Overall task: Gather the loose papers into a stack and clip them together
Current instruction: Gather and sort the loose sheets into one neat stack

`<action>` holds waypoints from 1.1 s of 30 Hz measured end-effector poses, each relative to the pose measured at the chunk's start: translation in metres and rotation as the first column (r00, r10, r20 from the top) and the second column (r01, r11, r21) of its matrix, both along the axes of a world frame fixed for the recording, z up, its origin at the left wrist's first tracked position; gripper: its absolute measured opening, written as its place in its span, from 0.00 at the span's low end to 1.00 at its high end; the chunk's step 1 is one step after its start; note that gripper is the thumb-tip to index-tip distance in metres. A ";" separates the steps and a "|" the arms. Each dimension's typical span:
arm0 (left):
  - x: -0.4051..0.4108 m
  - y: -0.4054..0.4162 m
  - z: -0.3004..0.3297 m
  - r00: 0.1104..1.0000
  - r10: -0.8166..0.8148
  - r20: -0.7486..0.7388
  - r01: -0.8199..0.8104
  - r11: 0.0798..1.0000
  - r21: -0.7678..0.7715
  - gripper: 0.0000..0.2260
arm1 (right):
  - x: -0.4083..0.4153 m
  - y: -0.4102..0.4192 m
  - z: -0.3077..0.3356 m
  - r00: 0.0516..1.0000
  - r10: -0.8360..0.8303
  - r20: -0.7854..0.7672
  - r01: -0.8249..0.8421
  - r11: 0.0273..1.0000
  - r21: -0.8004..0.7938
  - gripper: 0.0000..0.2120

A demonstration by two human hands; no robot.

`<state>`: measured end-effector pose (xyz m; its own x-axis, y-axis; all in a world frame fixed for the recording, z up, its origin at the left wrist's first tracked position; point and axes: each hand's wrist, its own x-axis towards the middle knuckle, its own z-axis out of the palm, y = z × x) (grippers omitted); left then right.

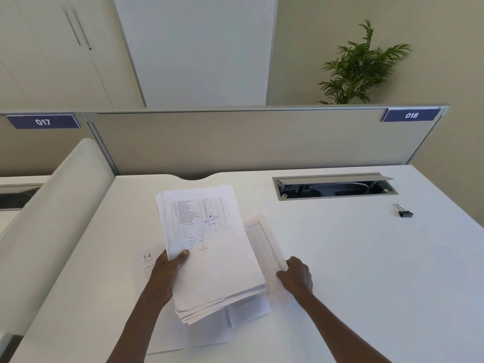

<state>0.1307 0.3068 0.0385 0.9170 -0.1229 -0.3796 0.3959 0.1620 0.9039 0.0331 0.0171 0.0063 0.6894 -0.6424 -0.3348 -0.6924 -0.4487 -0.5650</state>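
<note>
Gathering is well advanced; clipping not begun.

The left hand (167, 273) grips the thick, uneven stack of white printed paper sheets (209, 247) at its left edge, thumb curled on top over the handwritten figures, the stack raised off the white desk top (366, 258). Sheet edges fan out at the stack's 6 o'clock corner, so it is not squared.

The right hand (297, 276) pinches a single white sheet with a printed table (264, 247), at 3 o'clock of the stack and partly tucked under it; fingers curled on its near edge.

Loose sheets left: a white page numbered 14 (147, 260) at 9 o'clock, more white pages (248, 310) on the desk at 6 o'clock; how many, cannot tell, since the stack hides them.

The small black binder clip with wire handles (403, 211) lies untouched, well apart at 2 o'clock, below the grey open cable tray (332, 186).

Left, by my reading: add the held sheet, collect the rest, square the edges, fetch the clip.
</note>
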 end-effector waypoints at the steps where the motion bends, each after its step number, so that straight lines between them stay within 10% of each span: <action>1: 0.001 0.001 -0.001 1.000 0.016 -0.009 -0.016 1.000 0.015 0.13 | 0.000 -0.005 0.002 1.000 -0.005 0.018 0.005 1.000 -0.020 0.08; 14: 0.011 0.000 -0.005 0.995 0.099 0.021 -0.101 0.990 0.099 0.14 | 0.017 -0.030 0.105 0.926 0.135 0.352 -0.006 0.939 -0.343 0.01; 27: 0.007 -0.018 0.005 0.999 0.036 0.006 -0.036 0.999 -0.023 0.11 | 0.028 -0.007 0.121 0.903 0.006 0.429 -0.148 0.943 0.298 0.09; 33: -0.002 -0.025 0.017 0.994 -0.104 0.028 0.106 0.990 -0.092 0.10 | 0.035 0.017 0.084 0.938 0.144 0.316 -0.189 0.975 0.118 0.19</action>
